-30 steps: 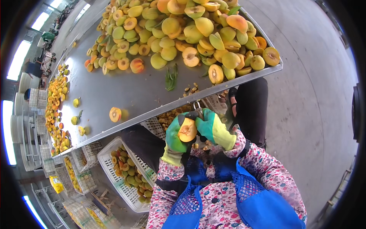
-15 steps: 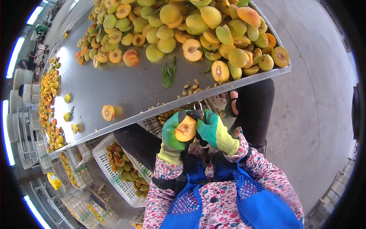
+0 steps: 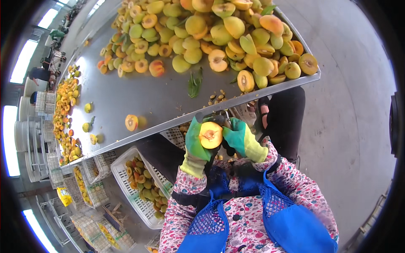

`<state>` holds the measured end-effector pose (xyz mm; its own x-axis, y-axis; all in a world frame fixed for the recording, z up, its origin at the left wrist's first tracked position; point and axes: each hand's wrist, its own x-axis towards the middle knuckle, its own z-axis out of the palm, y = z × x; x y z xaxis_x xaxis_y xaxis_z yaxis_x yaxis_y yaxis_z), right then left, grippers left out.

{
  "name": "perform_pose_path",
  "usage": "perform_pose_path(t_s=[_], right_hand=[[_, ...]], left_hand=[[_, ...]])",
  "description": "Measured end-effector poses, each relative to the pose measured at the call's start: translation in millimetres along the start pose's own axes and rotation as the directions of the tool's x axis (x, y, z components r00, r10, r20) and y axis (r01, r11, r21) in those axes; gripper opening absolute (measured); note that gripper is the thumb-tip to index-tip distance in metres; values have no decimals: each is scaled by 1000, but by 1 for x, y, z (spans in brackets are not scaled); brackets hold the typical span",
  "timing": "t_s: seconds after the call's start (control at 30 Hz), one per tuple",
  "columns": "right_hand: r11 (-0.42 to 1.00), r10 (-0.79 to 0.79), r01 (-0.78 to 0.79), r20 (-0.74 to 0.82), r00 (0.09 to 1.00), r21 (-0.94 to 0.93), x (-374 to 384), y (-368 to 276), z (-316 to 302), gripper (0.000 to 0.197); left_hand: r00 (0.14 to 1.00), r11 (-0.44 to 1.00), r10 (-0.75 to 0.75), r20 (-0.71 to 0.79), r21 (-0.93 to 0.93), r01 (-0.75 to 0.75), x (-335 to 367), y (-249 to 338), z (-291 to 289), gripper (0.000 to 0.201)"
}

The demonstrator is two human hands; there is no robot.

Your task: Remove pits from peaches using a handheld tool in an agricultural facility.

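The left hand (image 3: 195, 145) gripped one cut fruit (image 3: 211, 135); the right hand (image 3: 241, 138) gripped one metal tool (image 3: 228, 114). Two fruit piles (image 3: 185, 42) sat on one surface (image 3: 112, 103).

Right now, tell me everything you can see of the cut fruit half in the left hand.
The cut fruit half is rounded, with a yellow-orange cut face turned toward the camera. Around its middle is a darker, rougher patch; whether any stone remains there is unclear. The gloved left hand holds it from the left, in front of the body, near the metal table. Its back is hidden.
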<state>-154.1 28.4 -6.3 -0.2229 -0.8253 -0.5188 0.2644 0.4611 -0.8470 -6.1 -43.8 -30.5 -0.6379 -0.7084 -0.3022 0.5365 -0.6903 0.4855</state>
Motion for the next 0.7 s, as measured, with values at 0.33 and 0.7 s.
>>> perform_pose_path(t_s=[0.33,0.7], right_hand=[[574,-529,529,210,822,-625,-56,-18,12,26],[379,-641,596,263,721,-708,-60,-3,33,19]], left_hand=[[746,-94,557,366,920,-381,-40,3,59,38],[655,150,734,180,897,-416,-36,-14,50,39]])
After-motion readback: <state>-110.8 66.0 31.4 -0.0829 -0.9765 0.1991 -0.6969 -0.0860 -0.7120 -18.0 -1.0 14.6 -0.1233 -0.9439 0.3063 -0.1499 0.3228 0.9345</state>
